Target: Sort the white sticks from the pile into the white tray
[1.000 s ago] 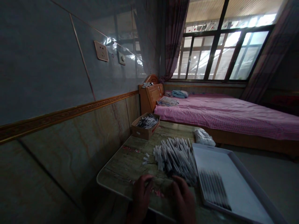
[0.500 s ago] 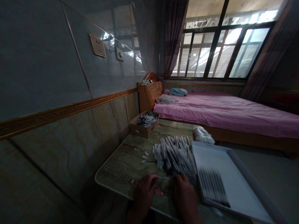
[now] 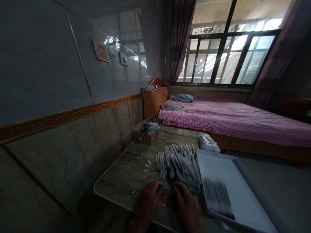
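My left hand (image 3: pixel 148 198) and my right hand (image 3: pixel 184 199) are low over the table's near side, fingertips close together. The fingers of both are closed on a slim, pale pen (image 3: pixel 167 187) that spans the gap between them; dim light and blur hide its details. Just beyond the hands lies a heap of pale, translucent pens (image 3: pixel 178 161), mostly pointing away from me. To the right, a neat row of pens (image 3: pixel 218 196) rests in a shallow white tray (image 3: pixel 245 197). Several small white caps or tubes (image 3: pixel 147 165) lie left of the heap.
A cardboard box (image 3: pixel 145 139) full of dark and pale slender sticks stands at the table's far left corner. A clear plastic bag (image 3: pixel 209 143) sits behind the tray. Tiled wall borders the left; a bed (image 3: pixel 233 119) stands beyond the table (image 3: pixel 119 176).
My hands have come slightly closer together, the right one shifting left, with the pen still between them. The whole view has shifted a little.
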Demonstrator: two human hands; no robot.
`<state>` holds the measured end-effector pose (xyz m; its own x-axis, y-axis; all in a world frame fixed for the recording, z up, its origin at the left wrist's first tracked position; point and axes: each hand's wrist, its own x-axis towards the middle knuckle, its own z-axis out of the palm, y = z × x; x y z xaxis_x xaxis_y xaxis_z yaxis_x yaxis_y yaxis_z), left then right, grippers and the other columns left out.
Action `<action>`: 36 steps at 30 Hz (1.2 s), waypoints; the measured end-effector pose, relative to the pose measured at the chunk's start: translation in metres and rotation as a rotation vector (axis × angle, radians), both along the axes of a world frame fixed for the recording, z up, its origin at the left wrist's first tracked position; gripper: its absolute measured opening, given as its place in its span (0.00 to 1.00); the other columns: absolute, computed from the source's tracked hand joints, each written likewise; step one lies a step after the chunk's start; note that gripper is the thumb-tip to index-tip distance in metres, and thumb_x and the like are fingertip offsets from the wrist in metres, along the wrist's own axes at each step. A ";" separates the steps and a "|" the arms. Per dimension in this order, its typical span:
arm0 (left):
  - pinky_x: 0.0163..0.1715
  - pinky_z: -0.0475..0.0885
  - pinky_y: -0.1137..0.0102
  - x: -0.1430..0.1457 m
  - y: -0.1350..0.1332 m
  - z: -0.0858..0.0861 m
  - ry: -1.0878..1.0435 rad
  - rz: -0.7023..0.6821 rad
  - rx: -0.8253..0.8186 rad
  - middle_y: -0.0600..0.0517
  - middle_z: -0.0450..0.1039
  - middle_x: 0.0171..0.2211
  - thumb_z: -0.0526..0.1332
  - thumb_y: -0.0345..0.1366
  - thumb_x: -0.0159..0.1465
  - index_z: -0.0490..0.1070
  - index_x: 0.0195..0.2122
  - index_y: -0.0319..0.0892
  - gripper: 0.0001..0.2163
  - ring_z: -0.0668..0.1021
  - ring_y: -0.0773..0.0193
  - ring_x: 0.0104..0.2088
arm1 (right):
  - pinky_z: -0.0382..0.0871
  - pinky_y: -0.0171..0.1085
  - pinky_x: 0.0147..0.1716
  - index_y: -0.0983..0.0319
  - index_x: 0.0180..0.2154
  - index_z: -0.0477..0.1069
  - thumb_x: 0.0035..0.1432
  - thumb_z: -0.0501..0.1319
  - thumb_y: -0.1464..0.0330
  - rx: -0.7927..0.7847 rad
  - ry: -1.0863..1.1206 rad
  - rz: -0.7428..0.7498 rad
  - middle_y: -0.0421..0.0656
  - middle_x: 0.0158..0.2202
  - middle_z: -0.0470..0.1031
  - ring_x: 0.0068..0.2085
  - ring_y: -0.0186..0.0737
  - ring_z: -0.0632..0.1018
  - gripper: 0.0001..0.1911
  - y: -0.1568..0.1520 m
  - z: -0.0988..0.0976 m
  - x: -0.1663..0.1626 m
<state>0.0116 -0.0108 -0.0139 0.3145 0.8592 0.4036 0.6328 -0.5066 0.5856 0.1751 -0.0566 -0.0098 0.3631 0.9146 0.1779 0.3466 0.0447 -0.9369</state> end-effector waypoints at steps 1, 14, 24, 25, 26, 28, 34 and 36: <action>0.40 0.75 0.64 0.002 0.001 0.002 0.011 0.015 -0.016 0.50 0.80 0.36 0.57 0.26 0.64 0.74 0.39 0.45 0.09 0.81 0.57 0.39 | 0.72 0.34 0.33 0.59 0.37 0.77 0.58 0.56 0.57 0.005 0.033 -0.004 0.43 0.33 0.81 0.34 0.43 0.80 0.17 0.000 0.002 -0.001; 0.42 0.75 0.66 0.030 -0.007 0.015 0.015 0.032 0.007 0.52 0.81 0.37 0.59 0.22 0.60 0.75 0.38 0.46 0.12 0.81 0.59 0.40 | 0.72 0.34 0.36 0.60 0.35 0.79 0.54 0.59 0.59 0.008 0.146 -0.005 0.43 0.33 0.82 0.36 0.44 0.80 0.15 -0.001 0.008 0.000; 0.41 0.75 0.66 0.027 -0.009 0.008 0.015 0.002 0.086 0.53 0.81 0.36 0.60 0.25 0.63 0.75 0.39 0.47 0.10 0.81 0.60 0.39 | 0.73 0.34 0.34 0.60 0.34 0.79 0.54 0.58 0.58 0.014 0.121 -0.017 0.43 0.32 0.82 0.34 0.43 0.80 0.15 -0.002 0.006 0.002; 0.41 0.75 0.66 0.027 -0.009 0.008 0.012 -0.008 0.086 0.53 0.81 0.36 0.59 0.25 0.63 0.75 0.39 0.47 0.10 0.81 0.60 0.39 | 0.73 0.35 0.33 0.60 0.34 0.79 0.54 0.58 0.58 0.013 0.121 -0.015 0.44 0.32 0.82 0.34 0.43 0.80 0.15 -0.002 0.006 0.001; 0.42 0.74 0.66 0.027 -0.008 0.008 0.010 -0.017 0.084 0.53 0.81 0.36 0.59 0.25 0.63 0.75 0.39 0.47 0.10 0.81 0.60 0.39 | 0.73 0.35 0.33 0.60 0.34 0.79 0.55 0.58 0.58 0.010 0.118 -0.009 0.44 0.32 0.82 0.34 0.43 0.80 0.15 -0.003 0.007 0.001; 0.41 0.74 0.66 0.026 -0.008 0.008 0.010 -0.029 0.076 0.52 0.81 0.36 0.58 0.24 0.63 0.75 0.39 0.46 0.10 0.81 0.59 0.39 | 0.73 0.35 0.34 0.60 0.35 0.78 0.56 0.57 0.58 0.008 0.102 0.002 0.44 0.33 0.81 0.34 0.43 0.80 0.16 -0.004 0.009 0.001; 0.42 0.74 0.66 0.025 -0.008 0.012 0.010 -0.075 0.039 0.52 0.81 0.37 0.58 0.26 0.64 0.76 0.40 0.46 0.10 0.81 0.60 0.40 | 0.72 0.35 0.35 0.60 0.35 0.78 0.56 0.56 0.58 0.012 0.047 -0.009 0.44 0.33 0.81 0.34 0.43 0.80 0.16 -0.005 0.009 0.001; 0.43 0.74 0.66 0.024 -0.008 0.012 0.002 -0.090 0.045 0.51 0.81 0.37 0.59 0.27 0.64 0.76 0.40 0.46 0.09 0.81 0.60 0.40 | 0.72 0.35 0.36 0.59 0.35 0.78 0.56 0.56 0.59 0.016 0.035 -0.015 0.44 0.33 0.81 0.35 0.42 0.80 0.15 -0.005 0.007 0.001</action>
